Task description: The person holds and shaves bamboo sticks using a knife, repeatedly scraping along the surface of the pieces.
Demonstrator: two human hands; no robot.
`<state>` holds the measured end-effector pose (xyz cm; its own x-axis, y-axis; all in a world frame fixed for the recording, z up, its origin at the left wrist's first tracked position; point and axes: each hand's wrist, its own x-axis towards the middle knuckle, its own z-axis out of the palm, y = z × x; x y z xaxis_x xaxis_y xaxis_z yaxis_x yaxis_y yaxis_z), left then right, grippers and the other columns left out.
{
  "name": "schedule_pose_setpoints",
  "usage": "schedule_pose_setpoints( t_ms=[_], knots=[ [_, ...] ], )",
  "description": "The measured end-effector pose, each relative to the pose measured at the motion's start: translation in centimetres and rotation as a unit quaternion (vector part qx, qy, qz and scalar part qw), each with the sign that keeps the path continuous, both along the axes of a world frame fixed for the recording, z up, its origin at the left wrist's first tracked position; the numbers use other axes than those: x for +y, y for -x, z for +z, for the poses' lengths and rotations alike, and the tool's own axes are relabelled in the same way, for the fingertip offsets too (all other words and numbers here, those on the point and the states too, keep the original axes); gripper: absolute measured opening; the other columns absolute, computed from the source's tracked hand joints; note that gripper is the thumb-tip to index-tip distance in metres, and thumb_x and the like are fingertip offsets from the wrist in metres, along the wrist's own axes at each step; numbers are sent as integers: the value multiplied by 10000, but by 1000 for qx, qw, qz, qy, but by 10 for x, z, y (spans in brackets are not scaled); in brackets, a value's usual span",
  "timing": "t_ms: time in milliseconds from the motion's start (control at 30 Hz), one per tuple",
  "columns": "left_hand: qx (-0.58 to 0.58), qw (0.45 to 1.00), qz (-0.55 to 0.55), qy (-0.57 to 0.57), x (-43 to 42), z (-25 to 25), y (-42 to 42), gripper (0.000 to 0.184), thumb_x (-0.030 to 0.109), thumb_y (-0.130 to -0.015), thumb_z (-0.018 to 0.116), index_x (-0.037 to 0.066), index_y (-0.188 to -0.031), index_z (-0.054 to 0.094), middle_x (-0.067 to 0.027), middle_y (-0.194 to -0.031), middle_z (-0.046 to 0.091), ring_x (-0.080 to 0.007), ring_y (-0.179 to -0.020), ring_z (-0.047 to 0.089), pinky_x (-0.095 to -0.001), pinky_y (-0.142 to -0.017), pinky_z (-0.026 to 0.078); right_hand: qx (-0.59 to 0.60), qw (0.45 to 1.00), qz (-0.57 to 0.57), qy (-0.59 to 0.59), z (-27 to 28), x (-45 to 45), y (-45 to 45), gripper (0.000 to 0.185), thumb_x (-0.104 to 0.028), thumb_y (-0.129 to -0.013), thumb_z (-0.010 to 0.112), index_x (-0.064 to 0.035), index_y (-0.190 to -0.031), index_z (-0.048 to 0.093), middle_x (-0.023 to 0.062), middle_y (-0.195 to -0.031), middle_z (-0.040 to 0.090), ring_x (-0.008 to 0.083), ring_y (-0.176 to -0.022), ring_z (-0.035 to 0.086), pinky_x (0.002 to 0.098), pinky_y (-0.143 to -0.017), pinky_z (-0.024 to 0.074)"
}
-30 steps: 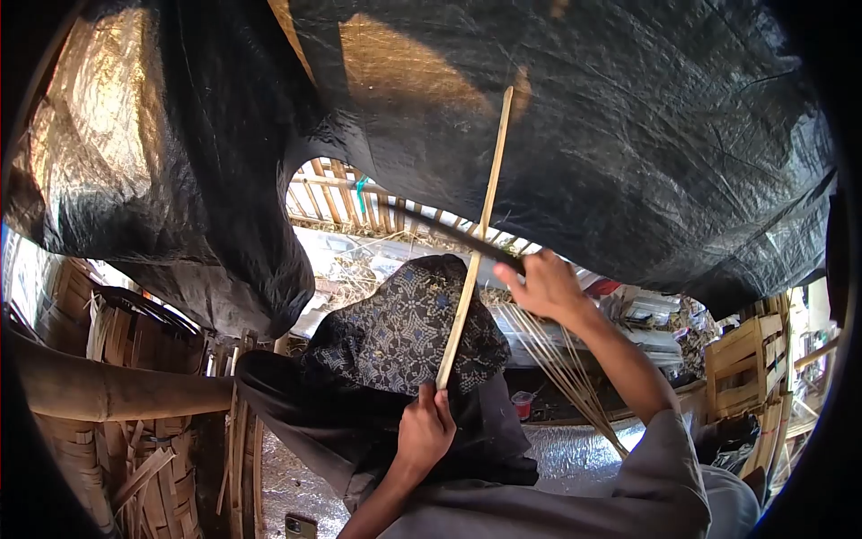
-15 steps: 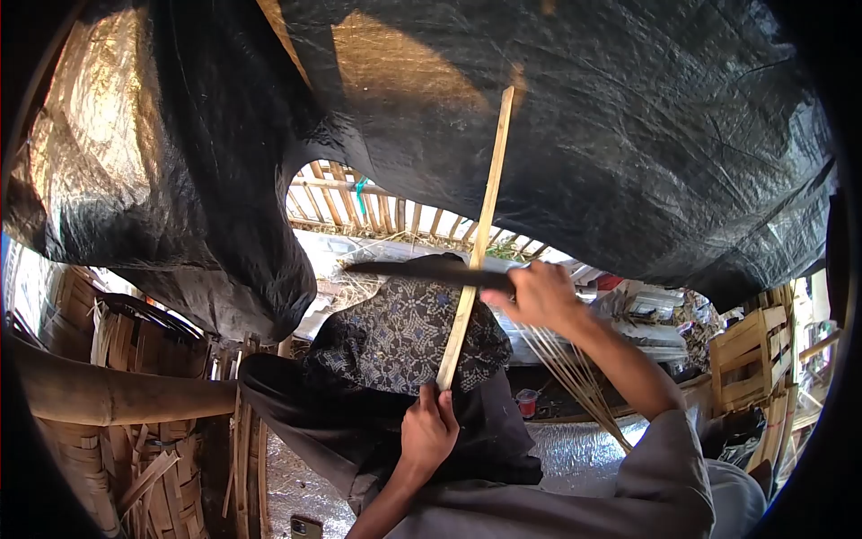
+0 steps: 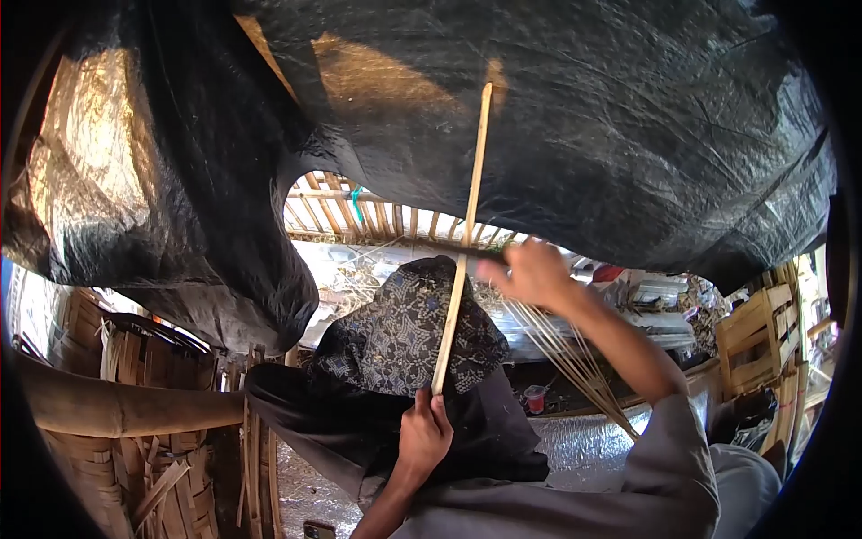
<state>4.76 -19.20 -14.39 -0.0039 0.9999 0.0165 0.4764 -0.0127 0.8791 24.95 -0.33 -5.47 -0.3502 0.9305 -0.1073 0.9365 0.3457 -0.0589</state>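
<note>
A long pale bamboo strip (image 3: 476,184) stands nearly upright in view, its lower end pinched in my left hand (image 3: 425,438) over my lap. My right hand (image 3: 536,277) is closed round the handle of a dark long-bladed knife (image 3: 449,246), blurred by motion. The blade crosses the strip near its middle; whether they touch cannot be told. Beneath the strip, a dark patterned cloth (image 3: 395,337) covers my knee.
Black plastic sheeting (image 3: 575,135) hangs across the top and left. A thick bamboo pole (image 3: 135,409) juts in from the left above woven baskets (image 3: 171,485). Thin strips (image 3: 579,373), a red cup (image 3: 535,398) and a wooden crate (image 3: 759,337) lie right; a phone (image 3: 319,530) lies below.
The knife came down along the strip, then rose again with my right hand. My left hand keeps its grip on the strip's lower end, and the strip's top has shifted slightly left.
</note>
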Motion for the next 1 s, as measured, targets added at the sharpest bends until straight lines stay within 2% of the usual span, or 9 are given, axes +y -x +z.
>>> schedule_pose_setpoints(
  t_ms=[67,233,300,400,533,733,800,933,1000],
  knots=[
    [-16,1000,10,-16,-1,3,-1,108,69,-902,430,-36,-905,453,-218,-503,486,-409,-472,530,-439,-380,363,63,968,-69,-231,-24,41,-26,774,-664,-871,257,-1,-610,560,103,-508,533,202,-430,555,366,-389,470],
    [-32,999,9,-22,2,5,0,145,82,-917,412,-39,-873,480,-197,-483,469,-385,-444,529,-407,-379,364,158,986,-47,34,-18,8,-12,759,-638,-879,305,-28,-478,514,37,-404,420,132,-336,424,329,-309,357],
    [-49,999,6,0,5,3,3,172,91,-925,400,-38,-853,489,-192,-478,462,-373,-436,530,-393,-382,365,121,988,65,-72,-39,-24,3,728,-642,-844,402,-7,-528,567,68,-410,462,168,-308,447,327,-291,380],
    [-67,998,-18,11,6,-5,8,233,121,-947,369,-35,-843,508,-146,-471,454,-299,-410,532,-351,-399,373,78,985,143,54,-22,-65,34,719,-692,-768,470,3,-655,615,128,-430,514,255,-378,560,395,-377,464],
    [-105,994,-23,31,6,-5,11,286,164,-965,339,-27,-856,522,-80,-494,460,-189,-415,510,-303,-418,374,-2,976,214,-38,-15,-65,37,805,-795,-726,371,-31,-641,607,93,-416,492,236,-354,532,373,-342,442],
    [-135,990,-18,45,5,-7,12,357,236,-979,319,-25,-848,525,-45,-508,450,-117,-426,468,-272,-423,362,110,987,-114,-14,5,38,1,752,-619,-873,369,41,-587,587,109,-445,509,232,-404,557,373,-395,466],
    [-149,988,-22,42,7,-10,15,380,260,-983,315,-26,-846,524,-33,-510,442,-104,-428,454,-264,-422,356,107,980,-69,-151,-6,47,-16,800,-645,-872,320,30,-517,558,101,-463,518,197,-399,545,358,-341,426],
    [-299,943,-31,141,9,-21,22,472,373,-984,283,-15,-846,515,15,-530,388,-79,-416,375,-228,-399,293,64,995,21,73,3,-14,14,766,-666,-823,410,30,-544,566,133,-416,482,300,-410,563,419,-410,473],
    [-465,832,-80,293,16,-18,32,524,453,-969,271,-8,-884,506,34,-531,333,-58,-412,324,-220,-384,246,43,988,116,93,-16,-45,28,796,-741,-762,405,18,-609,591,151,-441,516,306,-434,588,424,-421,489]
  ],
)
